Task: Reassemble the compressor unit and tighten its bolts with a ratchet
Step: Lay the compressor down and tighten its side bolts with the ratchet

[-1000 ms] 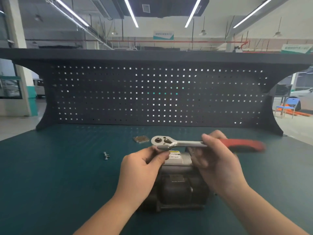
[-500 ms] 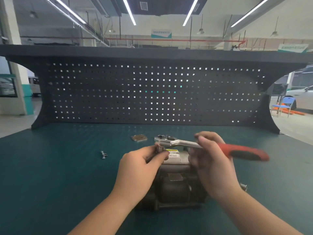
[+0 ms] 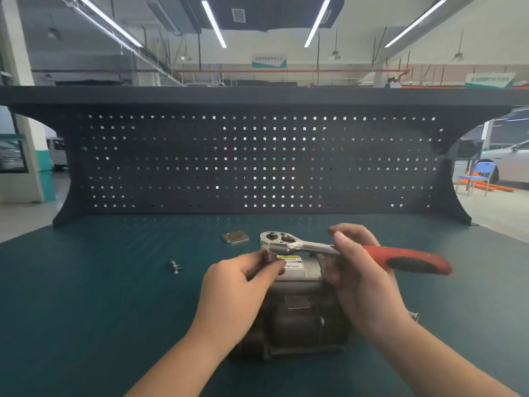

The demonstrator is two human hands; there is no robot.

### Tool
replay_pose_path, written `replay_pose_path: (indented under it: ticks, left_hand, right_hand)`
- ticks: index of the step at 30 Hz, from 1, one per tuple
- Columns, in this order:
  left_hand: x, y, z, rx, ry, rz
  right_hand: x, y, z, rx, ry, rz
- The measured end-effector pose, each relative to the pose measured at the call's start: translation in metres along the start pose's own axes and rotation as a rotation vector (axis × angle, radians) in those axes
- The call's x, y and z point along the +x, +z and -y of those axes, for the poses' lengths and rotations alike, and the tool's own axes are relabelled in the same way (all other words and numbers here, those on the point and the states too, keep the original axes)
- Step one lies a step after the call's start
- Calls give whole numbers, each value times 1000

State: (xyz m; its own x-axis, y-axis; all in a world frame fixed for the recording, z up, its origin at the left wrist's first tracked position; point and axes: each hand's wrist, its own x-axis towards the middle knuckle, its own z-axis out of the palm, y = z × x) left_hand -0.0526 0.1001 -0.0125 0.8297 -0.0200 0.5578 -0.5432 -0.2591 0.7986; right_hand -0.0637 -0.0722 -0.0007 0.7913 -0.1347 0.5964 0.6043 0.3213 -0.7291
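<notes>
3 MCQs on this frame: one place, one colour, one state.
1. Where does the loose bolt lie?
A. left of the compressor
B. on top of it
C. on the pegboard

2. The grip colour of the ratchet?
A. blue
B. red and black
C. yellow

3. The right hand is:
A. flat on the bench
B. empty in the air
C. closed on the ratchet

Key: A, it rests on the green bench to the unit's left; B, the handle shows red with a black inlay; C, its fingers wrap the shank.
</notes>
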Motion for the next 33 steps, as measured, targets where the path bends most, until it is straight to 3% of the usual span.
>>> replay_pose_path:
  ticks: [3,5,7,9,12,15,21,26,33]
  left_hand:
    - [-2,2,2,-79,-40,-39]
    - [-2,3,1,-165,-106,-87]
    - [2,2,2,-204,-160,-112]
    - [5,-1,3,-96,-148,-53]
    - [4,-2,-1,15,-51,-11]
    - [3,-2,0,14,-23,-6]
    - [2,-4,-1,-90,-22,22]
    - [1,-6,-1,-29,16,130]
    - [2,-6,2,-80,-19,63]
  right_hand:
    - [-17,25,2,-561,-559,41]
    - [-31,43,-10,-814,-932,252]
    - [-30,49,-17,-990,-1110,349]
    - [-25,40,-15,-948,-1040,287]
    - [-21,20,1,-615,-625,94]
    - [-20,15,5,-482,-332,90]
    - [-19,22,9,-330,-276,48]
    - [-4,11,10,-58,-57,-68]
    - [-1,10,0,193,48,-9]
